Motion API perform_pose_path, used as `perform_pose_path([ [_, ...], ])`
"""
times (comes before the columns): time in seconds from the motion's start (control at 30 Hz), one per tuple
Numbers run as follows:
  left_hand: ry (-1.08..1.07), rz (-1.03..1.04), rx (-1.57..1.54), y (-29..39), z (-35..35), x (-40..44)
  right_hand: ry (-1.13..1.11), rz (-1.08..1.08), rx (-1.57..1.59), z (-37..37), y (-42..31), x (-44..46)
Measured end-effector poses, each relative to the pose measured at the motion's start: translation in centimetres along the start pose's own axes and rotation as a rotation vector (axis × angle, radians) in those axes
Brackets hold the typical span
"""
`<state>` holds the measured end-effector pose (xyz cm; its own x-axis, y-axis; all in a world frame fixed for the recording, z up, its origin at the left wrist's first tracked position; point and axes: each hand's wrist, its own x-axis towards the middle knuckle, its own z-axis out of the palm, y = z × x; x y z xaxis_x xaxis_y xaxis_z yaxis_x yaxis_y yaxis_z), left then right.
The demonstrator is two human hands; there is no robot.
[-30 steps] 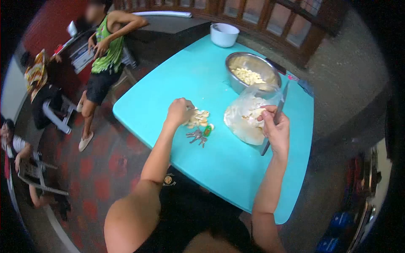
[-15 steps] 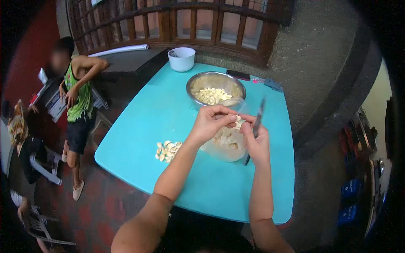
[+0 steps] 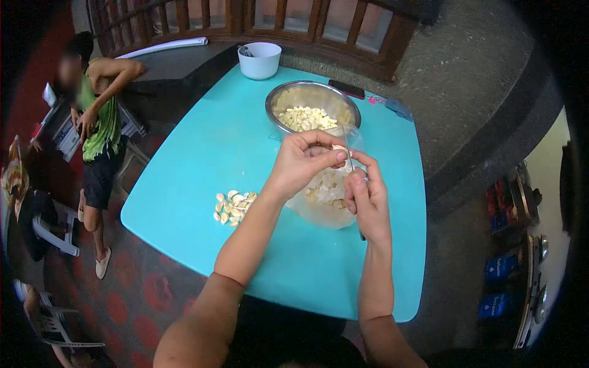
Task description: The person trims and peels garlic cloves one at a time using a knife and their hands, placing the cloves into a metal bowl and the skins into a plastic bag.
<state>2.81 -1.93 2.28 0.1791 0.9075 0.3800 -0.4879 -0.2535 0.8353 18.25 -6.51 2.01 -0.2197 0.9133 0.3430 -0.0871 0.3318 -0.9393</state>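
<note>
My left hand [image 3: 297,164] pinches a garlic clove [image 3: 338,149] between thumb and fingertips. In my right hand [image 3: 371,199] is a knife [image 3: 347,144], its thin blade pointing up and away, at the clove. Just below both hands lies a clear plastic bag [image 3: 314,214] with pale garlic skins inside. Behind them stands a steel bowl [image 3: 316,93] holding many peeled garlic cloves [image 3: 307,117]. To the left of my left forearm, unpeeled garlic cloves [image 3: 229,208] form a small heap, partly covered by the forearm.
Everything rests on a turquoise table [image 3: 184,184]. At its far edge are a white tub [image 3: 260,63], a dark phone [image 3: 346,89] and a blue-grey cloth [image 3: 399,109]. A person [image 3: 104,122] in a green top stands to the left, beside plastic chairs [image 3: 55,236].
The knife, held upright away to the right of the clove before, has swung left so that its blade is now at the clove. The view has shifted slightly.
</note>
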Motion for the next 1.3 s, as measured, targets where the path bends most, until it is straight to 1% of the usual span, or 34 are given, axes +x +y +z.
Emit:
perform_pose_path([
  [0.23, 0.019, 0.027, -0.019, -0.3, -0.1, 0.0, 0.017, -0.024, -0.015, -0.3, 0.7, 0.1],
  [0.33, -0.021, 0.13, 0.082, -0.9, 0.0, -0.1, 0.065, 0.006, 0.046, -0.1, 0.7, 0.1],
  [0.43, -0.005, 0.172, 0.168, -1.2, 0.4, -0.2, 0.048, 0.049, 0.201, -0.5, 0.9, 0.2],
  [0.53, -0.036, 0.123, 0.062, -1.0, 0.3, 0.0, 0.005, 0.109, 0.369, -0.7, 0.5, 0.2],
  [0.63, -0.027, -0.074, -0.229, -1.9, 0.0, 0.3, -0.027, 0.112, 0.555, -0.3, 0.5, 0.1],
  [0.73, 0.029, -0.108, -0.215, -2.3, 0.5, 0.4, 0.062, 0.055, 0.335, -0.3, 1.1, 0.3],
  [0.83, 0.071, -0.041, -0.109, -2.4, 0.7, 0.5, 0.158, -0.054, 0.094, -0.2, 2.1, 0.5],
  [0.93, 0.034, -0.015, -0.057, -2.4, 0.4, 0.6, 0.139, -0.062, 0.113, -0.2, 2.1, 0.5],
  [1.03, 0.011, -0.023, -0.052, -2.2, 0.1, 0.5, 0.092, -0.015, 0.119, -0.6, 2.0, 0.5],
  [1.13, -0.032, -0.017, -0.052, -2.1, -0.4, 0.6, 0.048, 0.099, 0.368, -0.6, 1.8, 0.5],
  [1.23, -0.042, -0.056, -0.092, -2.0, -0.7, 0.6, 0.031, 0.133, 0.491, -0.5, 1.6, 0.6],
  [1.3, -0.017, -0.049, -0.051, -1.8, -0.6, 0.5, 0.051, 0.129, 0.435, -0.6, 1.5, 0.6],
])
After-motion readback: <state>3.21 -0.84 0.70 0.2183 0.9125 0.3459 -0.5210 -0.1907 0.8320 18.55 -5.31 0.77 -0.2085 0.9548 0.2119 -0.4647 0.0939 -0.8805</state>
